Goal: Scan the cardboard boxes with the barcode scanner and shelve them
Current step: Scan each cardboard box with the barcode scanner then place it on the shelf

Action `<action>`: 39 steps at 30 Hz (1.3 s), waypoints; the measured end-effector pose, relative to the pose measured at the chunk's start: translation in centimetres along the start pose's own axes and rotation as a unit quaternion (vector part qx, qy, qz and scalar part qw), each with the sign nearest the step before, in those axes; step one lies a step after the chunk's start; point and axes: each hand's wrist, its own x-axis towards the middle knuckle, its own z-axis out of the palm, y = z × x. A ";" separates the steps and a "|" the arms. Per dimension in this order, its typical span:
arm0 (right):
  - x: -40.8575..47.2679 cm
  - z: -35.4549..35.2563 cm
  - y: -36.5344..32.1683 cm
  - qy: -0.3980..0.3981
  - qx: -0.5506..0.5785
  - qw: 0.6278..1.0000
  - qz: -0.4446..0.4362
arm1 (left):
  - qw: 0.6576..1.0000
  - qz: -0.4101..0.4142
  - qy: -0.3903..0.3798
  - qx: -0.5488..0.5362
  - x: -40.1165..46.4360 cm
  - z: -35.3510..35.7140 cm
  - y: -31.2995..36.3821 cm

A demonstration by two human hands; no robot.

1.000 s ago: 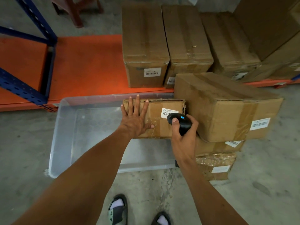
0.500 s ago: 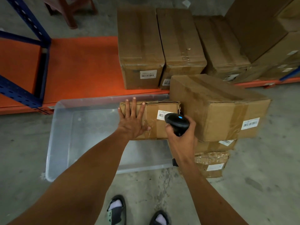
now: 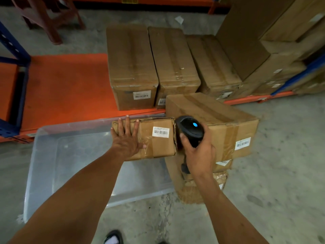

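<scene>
A small cardboard box [image 3: 156,147] with a white barcode label [image 3: 160,132] sits over the far right part of a clear plastic bin [image 3: 52,166]. My left hand [image 3: 127,140] lies flat on its near face, fingers straight and spread. My right hand [image 3: 199,154] grips a black barcode scanner [image 3: 190,129] with a blue light, just right of the label. Behind the scanner a larger labelled box [image 3: 219,118] tops a stack of boxes [image 3: 193,191] on the floor. Three boxes [image 3: 131,67] stand side by side on the low orange shelf [image 3: 66,85].
Blue rack uprights [image 3: 10,95] stand at the left. More cartons [image 3: 272,50] are piled at the right on the shelf. A dark red stool [image 3: 47,16] stands beyond the shelf. Grey concrete floor [image 3: 281,173] spreads to the right; my feet show at the bottom edge.
The scanner has drawn back to the right, off the small box's label, which now shows in full. My left hand stays flat on the box. The view has tilted up.
</scene>
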 end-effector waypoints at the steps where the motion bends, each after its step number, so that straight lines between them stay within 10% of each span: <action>1: 0.9 -1.0 -0.2 0.014 -0.004 1.000 -0.004 | 1.000 -0.003 -0.008 -0.003 0.2 -0.4 0.2; 39: 6.2 -5.6 3.7 0.060 -0.077 0.995 0.027 | 0.998 0.004 -0.044 -0.037 3.7 -4.1 -1.2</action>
